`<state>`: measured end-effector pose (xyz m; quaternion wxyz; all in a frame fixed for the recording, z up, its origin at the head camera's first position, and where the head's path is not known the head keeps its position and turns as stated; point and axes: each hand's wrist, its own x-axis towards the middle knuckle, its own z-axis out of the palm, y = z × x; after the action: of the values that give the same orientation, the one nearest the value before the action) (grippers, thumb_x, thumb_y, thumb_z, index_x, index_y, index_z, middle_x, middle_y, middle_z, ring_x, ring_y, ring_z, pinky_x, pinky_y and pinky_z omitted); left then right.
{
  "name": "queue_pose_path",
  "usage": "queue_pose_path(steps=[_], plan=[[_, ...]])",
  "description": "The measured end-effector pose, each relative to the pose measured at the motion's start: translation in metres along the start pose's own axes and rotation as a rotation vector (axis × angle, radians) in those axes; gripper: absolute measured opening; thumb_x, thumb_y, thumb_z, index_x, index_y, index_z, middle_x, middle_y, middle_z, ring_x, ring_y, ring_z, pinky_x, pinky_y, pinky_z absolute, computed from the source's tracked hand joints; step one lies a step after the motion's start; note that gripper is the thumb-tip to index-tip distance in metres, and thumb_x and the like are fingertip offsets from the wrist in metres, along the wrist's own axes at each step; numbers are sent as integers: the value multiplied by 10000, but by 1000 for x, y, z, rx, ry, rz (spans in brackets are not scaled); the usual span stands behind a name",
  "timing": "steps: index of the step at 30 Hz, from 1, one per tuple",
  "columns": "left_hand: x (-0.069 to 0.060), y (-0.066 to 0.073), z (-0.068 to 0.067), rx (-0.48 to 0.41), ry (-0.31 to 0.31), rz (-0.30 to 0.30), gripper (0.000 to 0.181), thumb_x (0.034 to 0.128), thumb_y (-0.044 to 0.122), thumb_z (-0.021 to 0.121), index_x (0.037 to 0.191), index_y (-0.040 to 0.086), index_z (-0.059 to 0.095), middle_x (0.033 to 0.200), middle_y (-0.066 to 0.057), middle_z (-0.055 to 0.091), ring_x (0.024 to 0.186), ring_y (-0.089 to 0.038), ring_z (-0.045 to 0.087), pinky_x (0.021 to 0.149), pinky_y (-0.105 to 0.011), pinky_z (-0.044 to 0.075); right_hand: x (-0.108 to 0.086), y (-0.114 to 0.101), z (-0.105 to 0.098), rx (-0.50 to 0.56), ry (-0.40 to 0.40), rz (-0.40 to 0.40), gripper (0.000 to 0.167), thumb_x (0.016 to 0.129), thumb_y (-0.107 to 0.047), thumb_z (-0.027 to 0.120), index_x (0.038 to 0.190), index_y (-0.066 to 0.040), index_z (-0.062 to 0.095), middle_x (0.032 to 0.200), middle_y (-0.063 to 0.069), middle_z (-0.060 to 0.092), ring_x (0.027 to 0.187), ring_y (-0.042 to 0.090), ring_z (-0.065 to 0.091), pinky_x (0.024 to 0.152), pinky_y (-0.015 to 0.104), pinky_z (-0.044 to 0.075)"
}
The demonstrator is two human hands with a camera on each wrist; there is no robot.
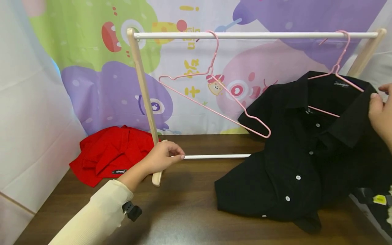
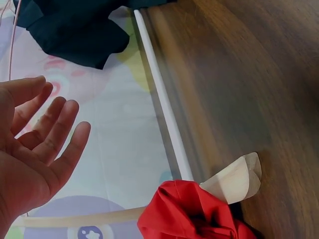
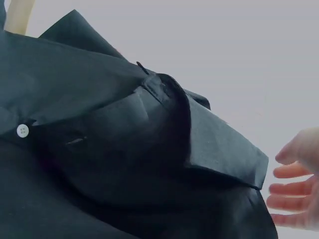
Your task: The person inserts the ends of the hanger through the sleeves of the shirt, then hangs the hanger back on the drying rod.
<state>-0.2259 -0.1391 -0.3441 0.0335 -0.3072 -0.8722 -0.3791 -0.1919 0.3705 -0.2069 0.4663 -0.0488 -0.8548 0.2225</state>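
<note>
We see the black shirt (image 1: 288, 153) hanging right on the rack (image 1: 260, 35); our right hand (image 1: 382, 114) is beside it, fingers loosely spread, our left hand (image 1: 160, 157), fingers relaxed, by the rack's left leg.

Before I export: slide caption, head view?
Right hand beside a black shirt on a pink hanger; bare hanger on the same white rail, red garment on the table.

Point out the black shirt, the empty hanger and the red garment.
Black shirt (image 1: 284, 153): head view, on the front of its body.
Empty hanger (image 1: 211, 69): head view, on the neck below its hook.
Red garment (image 1: 111, 151): head view, on its crumpled middle.
</note>
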Motion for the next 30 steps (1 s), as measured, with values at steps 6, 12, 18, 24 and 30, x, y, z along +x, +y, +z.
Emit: queue_pose_path(steps=[6, 12, 18, 24, 30], plan=[[-9, -4, -4, 39, 23, 1, 37, 878, 102, 716, 894, 79, 742, 851, 35, 676, 816, -132, 615, 735, -365, 539, -24, -15, 3, 4, 140, -147, 370, 991, -173, 433, 1090, 168, 535, 1063, 365, 532, 949, 491, 489, 897, 466, 378], [-20, -2, -16, 83, 115, -2, 45, 864, 75, 728, 908, 68, 733, 864, 21, 659, 793, -133, 633, 718, -335, 557, -55, -33, 7, 20, 147, -391, 461, 954, -272, 452, 877, 168, 566, 792, 304, 512, 707, 422, 451, 678, 347, 298], [-36, 2, -26, 248, 250, 19, 82, 842, 70, 745, 917, 89, 718, 899, 3, 639, 805, -182, 644, 722, -376, 542, -88, -61, 23, 156, 203, -512, 560, 929, -406, 475, 782, 120, 600, 656, 255, 545, 528, 364, 442, 559, 339, 312], [-59, 0, -36, 360, 357, 13, 110, 825, 80, 759, 929, 85, 721, 931, -21, 643, 827, -196, 624, 723, -387, 520, -116, -102, 43, 502, 392, -556, 554, 908, -410, 578, 613, 59, 579, 526, 189, 494, 449, 298, 342, 633, 101, 293], [-80, -3, -47, 420, 446, -17, 132, 807, 44, 758, 932, 65, 721, 913, -31, 654, 773, -217, 620, 685, -405, 524, -131, -122, 61, 665, 287, -706, 480, 928, -323, 596, 592, 19, 585, 516, 94, 491, 446, 201, 363, 481, 217, 320]])
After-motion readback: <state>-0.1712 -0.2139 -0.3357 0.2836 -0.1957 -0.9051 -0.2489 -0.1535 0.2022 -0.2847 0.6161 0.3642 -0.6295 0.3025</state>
